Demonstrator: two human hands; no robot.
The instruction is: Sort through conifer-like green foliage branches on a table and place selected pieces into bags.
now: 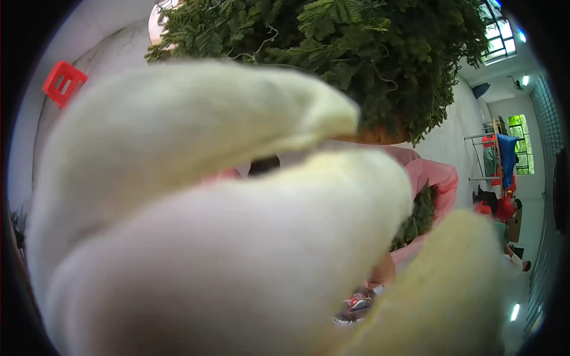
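A pale, whitish-yellow gloved hand, which looks to be my left hand [237, 237], fills much of the head view very close up and blurred. Its fingers reach across from the left with gaps between them, and a thumb-like digit stands apart at the lower right. Nothing shows between the fingers. Beyond them lies a large heap of green fir-like branches [380, 53], with a few thin bare stems or wires on it. The heap rests on a brown surface [380, 135], mostly covered. My right hand cannot be seen.
A pink sack [436, 175] with more green sprigs [418, 219] inside stands beside the heap. At the far left is a red plastic stool [64, 83]. A metal rack with blue cloth [507, 157] and several people [502, 216] appear at the right.
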